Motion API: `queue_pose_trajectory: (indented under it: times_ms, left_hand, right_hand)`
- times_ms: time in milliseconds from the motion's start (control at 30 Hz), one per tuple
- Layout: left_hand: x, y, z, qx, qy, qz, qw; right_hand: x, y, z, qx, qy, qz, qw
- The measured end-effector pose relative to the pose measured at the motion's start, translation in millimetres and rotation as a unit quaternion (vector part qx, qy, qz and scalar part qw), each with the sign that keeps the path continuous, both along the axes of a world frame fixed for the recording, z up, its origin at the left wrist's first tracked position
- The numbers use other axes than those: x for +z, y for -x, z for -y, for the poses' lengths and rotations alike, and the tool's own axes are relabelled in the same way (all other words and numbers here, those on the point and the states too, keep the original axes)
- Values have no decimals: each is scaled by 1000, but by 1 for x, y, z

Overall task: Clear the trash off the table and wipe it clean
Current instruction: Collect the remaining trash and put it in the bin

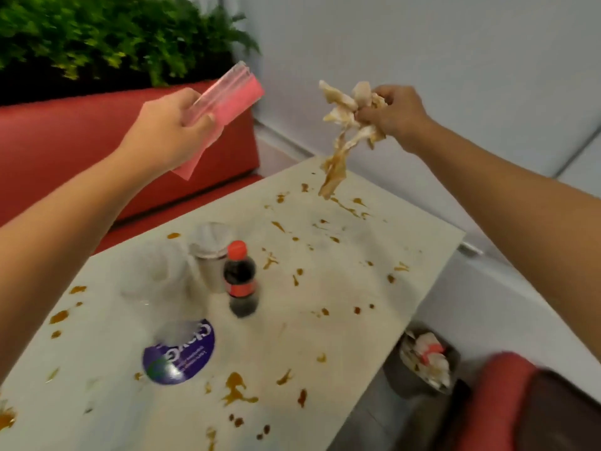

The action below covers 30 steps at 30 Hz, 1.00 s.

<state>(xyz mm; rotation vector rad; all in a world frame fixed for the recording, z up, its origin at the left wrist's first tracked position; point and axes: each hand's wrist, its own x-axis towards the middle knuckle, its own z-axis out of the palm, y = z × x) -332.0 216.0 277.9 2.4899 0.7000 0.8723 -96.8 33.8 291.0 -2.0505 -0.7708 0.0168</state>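
Observation:
My left hand (166, 131) is raised above the far left of the table and grips a clear plastic cup (224, 92) together with a pink cloth (227, 112). My right hand (393, 115) is held high over the far end and is closed on a wad of sauce-stained tissues (341, 125), with a strand hanging down. The white table (325, 320) is spattered with brown sauce stains. On it stand a small dark cola bottle (240, 278) with a red cap, a paper cup (209, 255) stuffed with tissue, clear plastic cups (159, 275) and a round purple lid (180, 353).
A trash bin (422, 362) with litter in it stands on the floor right of the table. Red bench seats (65, 148) lie along the far left, and another red seat (520, 402) sits at the lower right. Green plants (113, 34) stand behind the bench.

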Motion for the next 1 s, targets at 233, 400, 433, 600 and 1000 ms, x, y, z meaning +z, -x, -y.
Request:
queue_pose_trajectory:
  times_ms: [233,400,433,600,1000]
  left_hand:
    - [-21,-105,93,-101,36,31,994]
    - [-52,-193,173,-165,76,18,983]
    - [-59,-211,189,-175,91,16,980]
    - [-97,-288,268,-213,150,-16,965]
    - [-208,-380,402,-267,317,-69,908]
  right_hand:
    - [-16,-52,116,-92,-24,-31,995]
    - [-45,-104,193,-149,-40,-41,987]
    - [-53,-116,207,-157,-40,-45,986]
    - [-101,-160,277,-192,-32,-87,977]
    - [-258,-188,377,-255,-39,-202,945]
